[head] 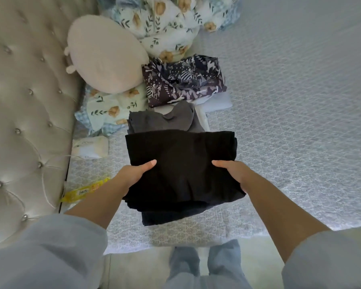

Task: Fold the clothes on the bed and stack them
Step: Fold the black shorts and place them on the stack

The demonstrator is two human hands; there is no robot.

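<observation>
A folded black garment [181,163] is held above the bed [290,122] in front of me. My left hand [133,174] grips its left edge, thumb on top and fingers hidden underneath. My right hand [231,172] grips its right edge the same way. Beneath it, near the bed's front edge, lies another dark folded piece [175,215]. Just beyond the black garment sits a folded grey garment [165,119]. Further back lies a folded dark purple patterned garment [183,82] on something white.
A tufted beige headboard [25,101] runs along the left. A round beige cushion [106,55] and a floral duvet [167,24] lie at the back left. A tissue pack [92,147] and a yellow packet [86,190] sit beside the headboard.
</observation>
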